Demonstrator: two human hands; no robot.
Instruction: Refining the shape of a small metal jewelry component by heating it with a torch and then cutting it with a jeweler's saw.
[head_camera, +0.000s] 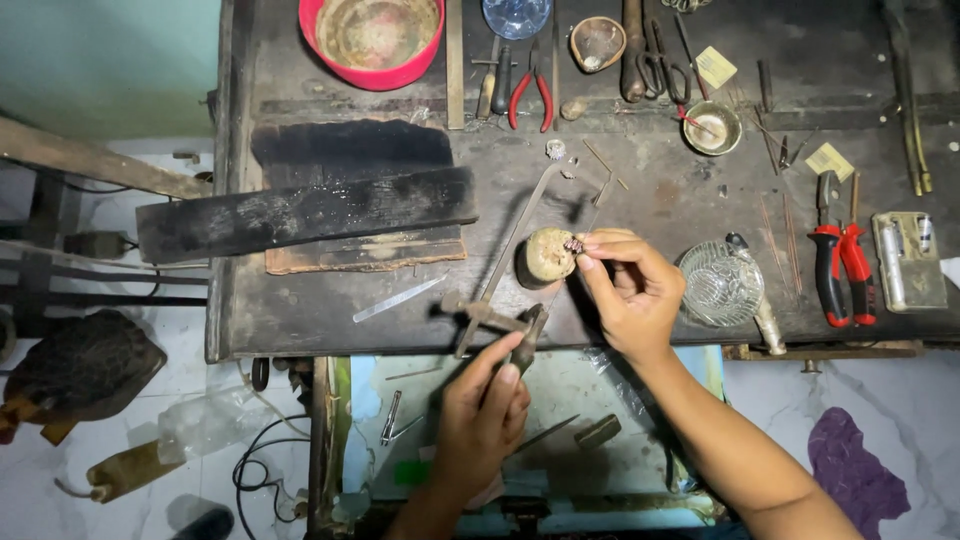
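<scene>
L hand (487, 405) grips saw frame (520, 250), R hand (625, 290) fingers pinch small piece (574, 244) w/ glass dish (720, 284) beside

In my left hand (485, 405) the jeweller's saw (520, 255) has a dull grey metal frame and a dark handle. My right hand (625, 285) pinches a small, knobbly metal piece (573, 244) against a rough, worn wooden peg (548, 256). Under both grips the workbench (640, 190) is scuffed, matt dark wood. Just right of my right hand sits a clear patterned glass dish (720, 284); farther right, pliers (840, 260) have glossy red plastic grips.
</scene>
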